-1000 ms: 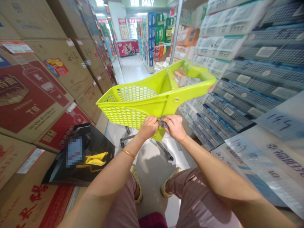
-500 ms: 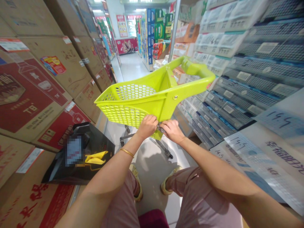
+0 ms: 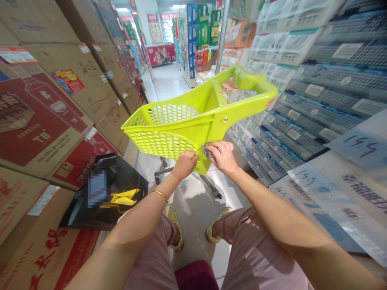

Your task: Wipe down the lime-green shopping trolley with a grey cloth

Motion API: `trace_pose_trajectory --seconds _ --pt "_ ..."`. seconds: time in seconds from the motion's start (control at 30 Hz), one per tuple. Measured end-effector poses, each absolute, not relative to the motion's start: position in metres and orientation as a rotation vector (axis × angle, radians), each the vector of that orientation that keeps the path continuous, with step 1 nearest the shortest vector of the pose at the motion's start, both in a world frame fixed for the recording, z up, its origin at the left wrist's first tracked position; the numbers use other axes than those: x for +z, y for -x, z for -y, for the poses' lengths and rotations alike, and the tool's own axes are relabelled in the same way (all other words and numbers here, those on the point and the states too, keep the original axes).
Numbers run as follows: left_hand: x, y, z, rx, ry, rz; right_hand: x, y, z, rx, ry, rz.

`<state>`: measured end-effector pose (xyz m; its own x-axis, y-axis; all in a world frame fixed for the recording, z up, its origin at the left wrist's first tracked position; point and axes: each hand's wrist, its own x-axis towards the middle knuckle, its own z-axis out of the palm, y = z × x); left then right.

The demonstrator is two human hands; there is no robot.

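A lime-green plastic shopping cart (image 3: 181,125), with holes in its basket wall, stands in front of me, its handle to the right. My right hand (image 3: 223,156) pinches a crumpled grey cloth (image 3: 208,151) against the cart's side, below the bolt. Lower and to the left, my left hand (image 3: 185,164) is closed at the bottom edge of the basket, apart from the cloth. Its fingers curl against the green plastic, and the fingertips are partly hidden. A gold bracelet (image 3: 160,195) circles my left wrist.
Stacked cardboard boxes (image 3: 36,104) line the left side. A black bag (image 3: 121,177) with yellow pieces on it sits by them. Shrink-wrapped packs (image 3: 281,133) rise on the right. Cart legs with casters (image 3: 217,193) stand on the floor between my feet and the aisle.
My left hand has come down and left, away from the cloth. My right hand has moved slightly up and right with the cloth. The cart has shifted little.
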<state>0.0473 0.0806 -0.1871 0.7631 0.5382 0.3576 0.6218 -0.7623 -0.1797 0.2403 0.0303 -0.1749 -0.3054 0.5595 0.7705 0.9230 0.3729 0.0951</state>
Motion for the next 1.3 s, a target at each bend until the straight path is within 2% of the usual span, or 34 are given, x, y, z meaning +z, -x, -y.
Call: trace_pose_trajectory --seconds 0.3,0.67,1.07,1.3 --pt "-0.190 -0.057 -0.078 -0.404 2.644 1.017 -0.216 -0.226 -0.026 -0.660 1.268 2.316" --pt "-0.191 -0.063 -0.076 -0.409 2.615 1.049 -0.171 -0.235 -0.032 -0.765 1.382 1.900" --pt "-0.195 -0.065 -0.080 -0.451 2.610 1.040 -0.228 -0.228 -0.029 -0.614 1.327 2.327" --pt "-0.194 -0.065 -0.080 -0.436 2.645 1.078 -0.203 -0.231 -0.032 -0.601 1.356 2.198"
